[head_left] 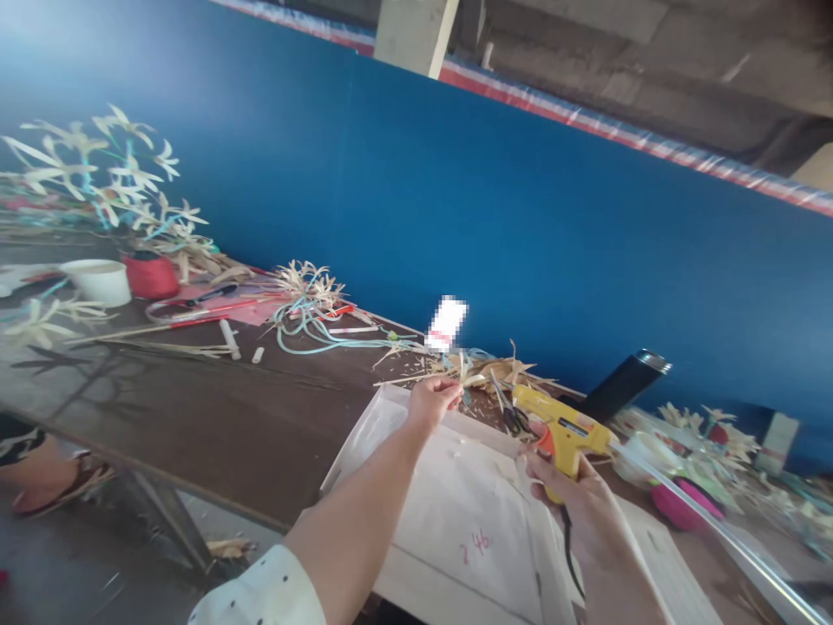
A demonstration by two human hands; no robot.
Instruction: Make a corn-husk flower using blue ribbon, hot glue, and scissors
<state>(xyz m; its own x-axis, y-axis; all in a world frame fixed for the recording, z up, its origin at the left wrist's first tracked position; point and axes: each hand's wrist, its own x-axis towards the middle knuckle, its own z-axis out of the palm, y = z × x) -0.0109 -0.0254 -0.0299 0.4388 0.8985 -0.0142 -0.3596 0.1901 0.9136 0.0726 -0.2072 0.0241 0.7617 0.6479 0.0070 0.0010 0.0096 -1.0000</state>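
My left hand (pixel 435 403) reaches over the far rim of a white shallow box lid (pixel 449 508). Its thumb and fingers pinch a small flower piece (pixel 471 377) of pale dried strips. Wrapped in my right hand (pixel 566 480) is a yellow hot glue gun (pixel 566 423), its nozzle pointing left towards my left hand. From the gun's back a long clear glue stick (pixel 716 525) runs down to the right. Black-handled scissors (pixel 514 418) lie just beyond the lid, partly behind the gun.
Dried leaf scraps (pixel 514 373) and a black cylindrical flask (pixel 626 382) lie along the blue partition (pixel 468 208). Pale blue cords (pixel 305 330), a white cup (pixel 97 282) and a red pincushion-like bundle (pixel 151 274) are left. Finished-looking pale flowers (pixel 123 165) stand far left. A magenta bundle (pixel 686 503) sits right.
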